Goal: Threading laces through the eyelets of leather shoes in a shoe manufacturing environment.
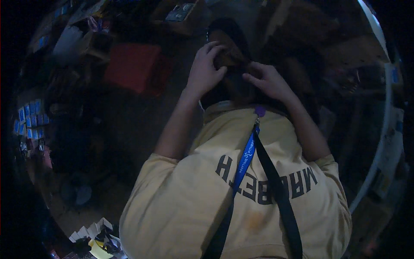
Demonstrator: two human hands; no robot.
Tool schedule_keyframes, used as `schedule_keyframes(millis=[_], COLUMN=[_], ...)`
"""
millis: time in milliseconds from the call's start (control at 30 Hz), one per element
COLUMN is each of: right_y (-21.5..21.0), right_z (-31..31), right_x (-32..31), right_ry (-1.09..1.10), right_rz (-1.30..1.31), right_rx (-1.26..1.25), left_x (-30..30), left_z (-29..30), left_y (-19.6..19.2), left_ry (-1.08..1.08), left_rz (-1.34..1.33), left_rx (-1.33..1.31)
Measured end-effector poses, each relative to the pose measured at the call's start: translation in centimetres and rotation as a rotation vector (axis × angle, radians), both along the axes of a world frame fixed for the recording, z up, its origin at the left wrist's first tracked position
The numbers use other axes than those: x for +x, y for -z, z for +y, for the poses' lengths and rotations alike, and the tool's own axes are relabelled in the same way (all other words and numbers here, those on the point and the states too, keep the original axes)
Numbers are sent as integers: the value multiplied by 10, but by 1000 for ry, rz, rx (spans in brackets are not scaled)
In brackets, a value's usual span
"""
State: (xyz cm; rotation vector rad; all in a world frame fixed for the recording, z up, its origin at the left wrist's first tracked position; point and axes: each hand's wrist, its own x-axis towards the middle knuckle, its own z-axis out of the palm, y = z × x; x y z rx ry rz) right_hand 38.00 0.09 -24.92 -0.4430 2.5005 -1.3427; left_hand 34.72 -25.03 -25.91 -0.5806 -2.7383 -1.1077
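Observation:
The scene is very dim. My left hand (205, 69) and my right hand (268, 81) are raised in front of my chest and meet on a dark brown object (228, 47), possibly a shoe; its exact kind is unclear. The left fingers curl over its left side. Fingertips of the right hand pinch its lower right part. Below the hands are my yellow shirt (194, 203) and a blue and black lanyard (248, 155) hanging down it.
A red box-like thing (133, 67) stands on the floor at the upper left, with a white bag (69, 41) beyond it. Small blue and white packets (30, 116) line the far left. Folded papers (95, 233) lie at the lower left. A white curved edge (384, 129) runs down the right.

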Motion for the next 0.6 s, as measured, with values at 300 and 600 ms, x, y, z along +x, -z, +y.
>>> schedule_keyframes(millis=[300,600], right_y=[-119,-123], right_z=[10,-15], right_x=[2,44], right_ry=[177,299], right_rz=[573,441], right_rx=[-370,-151], left_x=[31,95], left_z=[-58,-121], left_y=[9,14], left_ry=[46,13], left_rz=[-40,-102], left_rx=[-125,-153])
